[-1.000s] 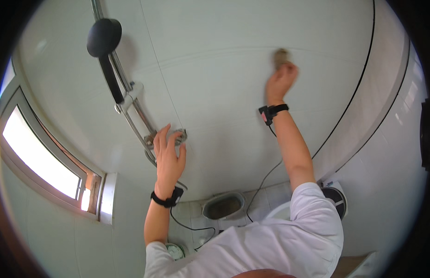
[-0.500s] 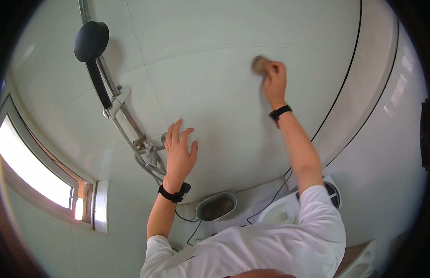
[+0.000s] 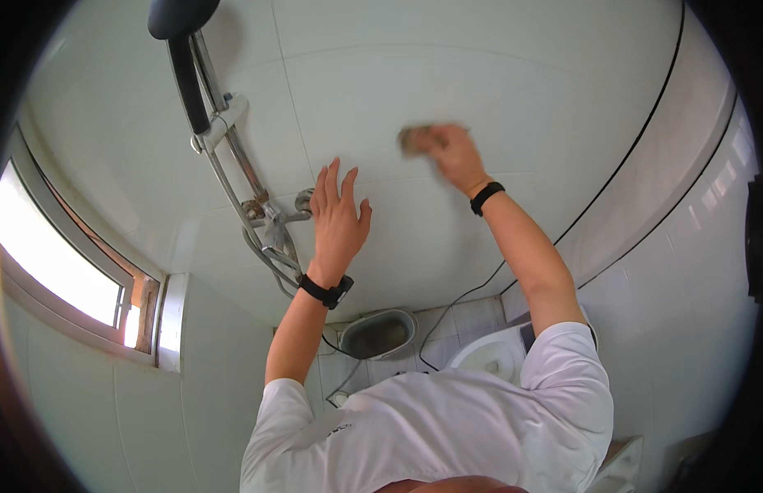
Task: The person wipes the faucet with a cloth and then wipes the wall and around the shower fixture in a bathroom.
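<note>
Pinched in the fingers of my right hand point(image 3: 461, 158) is a brownish-grey scrubber point(image 3: 412, 141), pressed against or very near the white tiled wall point(image 3: 513, 90). Motion smears both the scrubber and the fingertips, so its exact kind does not show. My left hand point(image 3: 339, 215) is open with its fingers spread and pointing up the wall. It holds nothing, and its fingers lie beside the metal shower mixer tap point(image 3: 276, 234); whether they touch the tiles I cannot tell. Each wrist has a black band.
A black hand shower point(image 3: 184, 57) hangs on a metal rail at upper left, its hose looping down. At left is a bright window point(image 3: 61, 255). Below stand a grey tub point(image 3: 377, 334) and a white toilet point(image 3: 488, 357); a dark cable point(image 3: 455, 302) runs between them.
My right hand has swept the scrubber leftward across the wall. The left hand stays open beside the mixer tap. The whole view has shifted, with the hand shower now nearer the top edge.
</note>
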`<state>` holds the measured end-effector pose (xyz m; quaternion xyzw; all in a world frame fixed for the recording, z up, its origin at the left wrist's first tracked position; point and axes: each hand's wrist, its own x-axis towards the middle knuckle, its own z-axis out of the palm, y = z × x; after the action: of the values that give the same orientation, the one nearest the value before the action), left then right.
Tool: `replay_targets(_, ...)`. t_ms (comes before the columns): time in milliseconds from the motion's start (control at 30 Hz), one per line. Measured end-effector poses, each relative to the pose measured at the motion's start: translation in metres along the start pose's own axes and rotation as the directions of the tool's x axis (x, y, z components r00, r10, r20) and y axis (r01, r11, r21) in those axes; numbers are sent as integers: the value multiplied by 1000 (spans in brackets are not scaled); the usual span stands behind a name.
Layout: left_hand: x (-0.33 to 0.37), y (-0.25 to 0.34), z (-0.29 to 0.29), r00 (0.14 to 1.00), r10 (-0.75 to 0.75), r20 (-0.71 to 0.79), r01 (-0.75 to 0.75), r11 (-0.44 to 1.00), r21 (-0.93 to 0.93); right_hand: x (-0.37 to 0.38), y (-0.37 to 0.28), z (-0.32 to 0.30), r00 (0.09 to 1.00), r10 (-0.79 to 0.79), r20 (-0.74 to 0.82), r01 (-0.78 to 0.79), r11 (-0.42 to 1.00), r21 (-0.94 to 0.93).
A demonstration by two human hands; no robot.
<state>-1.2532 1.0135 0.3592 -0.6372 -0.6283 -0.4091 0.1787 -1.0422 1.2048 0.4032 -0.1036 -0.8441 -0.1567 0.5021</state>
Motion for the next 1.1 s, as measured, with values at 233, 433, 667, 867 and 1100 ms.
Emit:
replay_targets(233, -48, 6, -35, 993, -36, 109, 45, 995, -86, 29, 14, -46, 911, 187, -368, -205, 979, -11)
replay_targets(433, -166, 11, -77, 909, -310, 280, 397, 850, -346, 83, 91, -133, 449, 337, -828, -606, 795, -5)
replay_targets(667, -168, -4, -59, 914, -313, 258, 382, 879, -284, 4, 0, 60, 790, 324, -520, -374, 927, 10)
replay_targets(867, -88, 14, -11, 969, -165, 186, 228, 886, -403, -44, -63, 87, 982, 183, -36, -184, 982, -46)
replay_targets(1100, -137, -13, -15, 953, -263, 152, 303, 861, -409, 24, 15, -47, 466, 735, -492, -636, 665, 391)
